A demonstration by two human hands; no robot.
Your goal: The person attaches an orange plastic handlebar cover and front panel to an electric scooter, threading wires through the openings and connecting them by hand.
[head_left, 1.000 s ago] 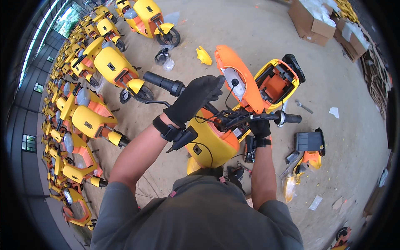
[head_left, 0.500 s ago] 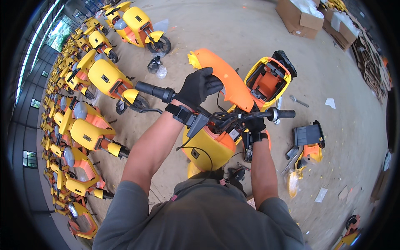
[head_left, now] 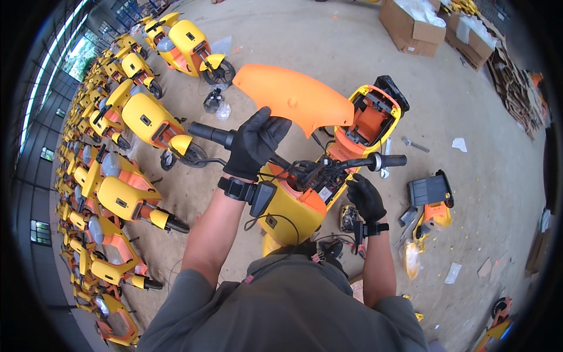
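My left hand, in a black glove, grips an orange scooter body panel by its near edge. The smooth curved panel is raised over the handlebar, its wide face turned up. Beneath it stands a yellow and orange scooter, with bare cables bunched at the middle of its handlebar. My right hand, also gloved, is just to the right of the cables, holding nothing, its fingers partly bent and apart. The right handlebar grip lies beyond that hand, and the left grip beside my left hand.
Rows of yellow scooters fill the left side. On the floor at right lie a wrench, a dark grey box and plastic wrapping. Cardboard boxes stand at the far right, beside stacked flattened cardboard.
The orange panel has swung to the left and turned its broad face up. My right hand has drawn back from under the handlebar, toward me.
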